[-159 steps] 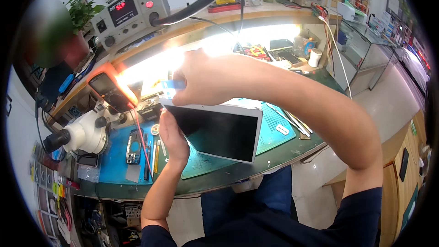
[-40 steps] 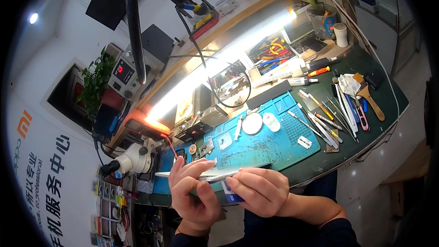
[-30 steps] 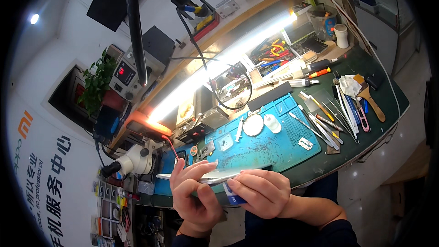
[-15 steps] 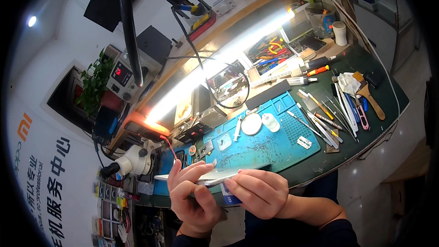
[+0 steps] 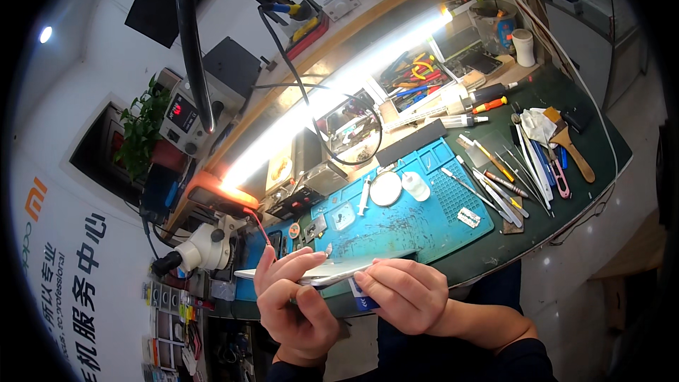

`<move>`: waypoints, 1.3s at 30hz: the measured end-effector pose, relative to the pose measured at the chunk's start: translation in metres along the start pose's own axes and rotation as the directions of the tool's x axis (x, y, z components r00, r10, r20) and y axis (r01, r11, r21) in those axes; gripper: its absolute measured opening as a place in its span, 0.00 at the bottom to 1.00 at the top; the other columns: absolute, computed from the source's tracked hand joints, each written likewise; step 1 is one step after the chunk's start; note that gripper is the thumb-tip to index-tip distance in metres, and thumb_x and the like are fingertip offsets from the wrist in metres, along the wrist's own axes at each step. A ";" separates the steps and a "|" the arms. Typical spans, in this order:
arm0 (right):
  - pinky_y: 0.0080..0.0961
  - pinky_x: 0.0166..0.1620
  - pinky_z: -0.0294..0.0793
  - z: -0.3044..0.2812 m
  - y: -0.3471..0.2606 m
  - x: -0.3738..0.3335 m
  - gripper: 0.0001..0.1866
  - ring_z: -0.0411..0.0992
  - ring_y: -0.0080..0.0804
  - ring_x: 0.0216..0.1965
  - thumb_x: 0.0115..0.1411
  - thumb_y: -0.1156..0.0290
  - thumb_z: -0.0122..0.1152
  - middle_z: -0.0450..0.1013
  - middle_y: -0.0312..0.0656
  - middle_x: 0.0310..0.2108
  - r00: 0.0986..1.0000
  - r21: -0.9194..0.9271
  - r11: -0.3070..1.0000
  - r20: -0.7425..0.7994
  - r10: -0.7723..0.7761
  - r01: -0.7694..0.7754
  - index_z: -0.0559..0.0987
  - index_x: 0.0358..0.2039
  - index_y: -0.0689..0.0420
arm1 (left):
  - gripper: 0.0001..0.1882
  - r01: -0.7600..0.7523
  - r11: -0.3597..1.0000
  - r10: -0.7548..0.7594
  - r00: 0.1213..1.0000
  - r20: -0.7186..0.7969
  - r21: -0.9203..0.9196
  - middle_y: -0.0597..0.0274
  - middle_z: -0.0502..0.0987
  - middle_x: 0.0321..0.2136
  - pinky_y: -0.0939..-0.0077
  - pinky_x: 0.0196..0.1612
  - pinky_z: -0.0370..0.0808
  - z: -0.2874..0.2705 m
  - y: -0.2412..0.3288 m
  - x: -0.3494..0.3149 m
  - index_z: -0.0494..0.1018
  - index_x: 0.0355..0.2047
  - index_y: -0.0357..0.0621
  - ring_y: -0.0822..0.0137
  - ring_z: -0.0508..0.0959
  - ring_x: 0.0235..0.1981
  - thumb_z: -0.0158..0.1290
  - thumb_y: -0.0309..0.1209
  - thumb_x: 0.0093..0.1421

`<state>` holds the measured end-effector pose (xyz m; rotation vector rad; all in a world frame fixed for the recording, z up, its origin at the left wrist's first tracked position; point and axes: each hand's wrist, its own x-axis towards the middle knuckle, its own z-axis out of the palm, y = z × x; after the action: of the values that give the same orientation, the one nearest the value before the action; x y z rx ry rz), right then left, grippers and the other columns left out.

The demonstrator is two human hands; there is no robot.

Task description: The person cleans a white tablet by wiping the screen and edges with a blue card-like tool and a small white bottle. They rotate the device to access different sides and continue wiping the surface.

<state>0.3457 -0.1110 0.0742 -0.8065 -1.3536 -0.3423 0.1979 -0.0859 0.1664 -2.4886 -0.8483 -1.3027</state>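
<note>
A thin, flat, white-edged device [image 5: 346, 267], perhaps a tablet, is held up nearly edge-on over the near side of the bench. My left hand [image 5: 297, 304] grips its left part, with fingers over the far face and the thumb below. At its near edge, my right hand [image 5: 407, 297] pinches a small blue card [image 5: 363, 298] whose upper end meets that edge; whether it sits inside the seam I cannot tell. Behind the device lies a blue repair mat [image 5: 396, 230] carrying a round white dish [image 5: 386, 188], a white bottle [image 5: 416, 186] and a syringe [image 5: 364, 196].
A razor blade [image 5: 468, 217] lies near the mat's right corner. Tweezers, picks and brushes [image 5: 530, 159] are spread on the right. A white microscope [image 5: 205, 246] stands at left, and a bright tube lamp [image 5: 339, 99] spans the back. A black cable loop [image 5: 378, 131] hangs over the mat.
The blue card has shifted slightly right along the device's edge, together with my right fingertips. My left hand keeps its grip. The whole view has shifted a little.
</note>
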 end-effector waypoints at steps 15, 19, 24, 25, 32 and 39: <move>0.28 0.39 0.85 -0.004 0.007 -0.013 0.16 0.82 0.38 0.37 0.52 0.74 0.69 0.80 0.43 0.37 0.997 0.054 0.996 0.026 0.074 -0.075 0.85 0.42 0.65 | 0.07 -0.002 1.000 0.002 1.000 0.015 0.006 0.51 0.85 0.41 0.45 0.70 0.62 -0.001 -0.001 0.001 0.59 0.42 0.44 0.52 0.85 0.44 0.44 0.33 0.75; 0.29 0.41 0.86 -0.005 0.001 -0.006 0.15 0.83 0.38 0.38 0.53 0.74 0.69 0.80 0.43 0.36 0.999 0.092 0.996 -0.022 0.023 -0.021 0.86 0.41 0.65 | 0.07 -0.009 1.000 0.009 1.000 0.020 0.014 0.51 0.85 0.41 0.45 0.70 0.62 -0.002 -0.002 -0.001 0.59 0.42 0.44 0.52 0.85 0.44 0.45 0.32 0.75; 0.30 0.41 0.88 -0.006 -0.001 0.005 0.19 0.83 0.39 0.38 0.51 0.72 0.75 0.80 0.43 0.41 1.000 0.087 0.996 -0.003 -0.030 0.030 0.85 0.44 0.64 | 0.07 -0.011 1.000 0.011 1.000 0.025 0.012 0.50 0.85 0.41 0.45 0.70 0.62 -0.002 -0.002 0.001 0.59 0.42 0.44 0.52 0.85 0.44 0.44 0.33 0.75; 0.30 0.41 0.88 -0.004 0.000 0.004 0.19 0.83 0.39 0.38 0.51 0.72 0.75 0.80 0.43 0.41 1.000 0.077 0.997 -0.003 -0.026 0.026 0.85 0.44 0.64 | 0.07 -0.014 1.000 0.013 1.000 0.024 0.011 0.50 0.85 0.41 0.44 0.70 0.62 -0.002 -0.002 0.000 0.59 0.42 0.44 0.52 0.85 0.44 0.44 0.33 0.75; 0.29 0.40 0.88 -0.001 -0.001 0.004 0.19 0.83 0.38 0.38 0.51 0.71 0.75 0.80 0.42 0.41 1.000 0.073 0.997 -0.002 -0.004 0.004 0.85 0.44 0.63 | 0.08 -0.007 1.000 0.007 1.000 0.027 0.011 0.50 0.85 0.41 0.44 0.70 0.62 -0.004 -0.003 -0.004 0.59 0.42 0.45 0.52 0.85 0.43 0.44 0.33 0.75; 0.28 0.39 0.87 -0.003 -0.004 0.008 0.19 0.83 0.37 0.38 0.50 0.74 0.73 0.80 0.43 0.41 1.000 0.031 0.999 0.008 -0.014 0.014 0.85 0.44 0.63 | 0.07 0.004 1.000 -0.004 0.999 0.038 0.005 0.50 0.85 0.41 0.44 0.70 0.61 -0.006 0.000 -0.005 0.58 0.42 0.45 0.53 0.85 0.43 0.44 0.32 0.74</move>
<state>0.3469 -0.1144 0.0832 -0.7741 -1.3699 -0.3282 0.1919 -0.0904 0.1659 -2.5163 -0.8638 -1.2572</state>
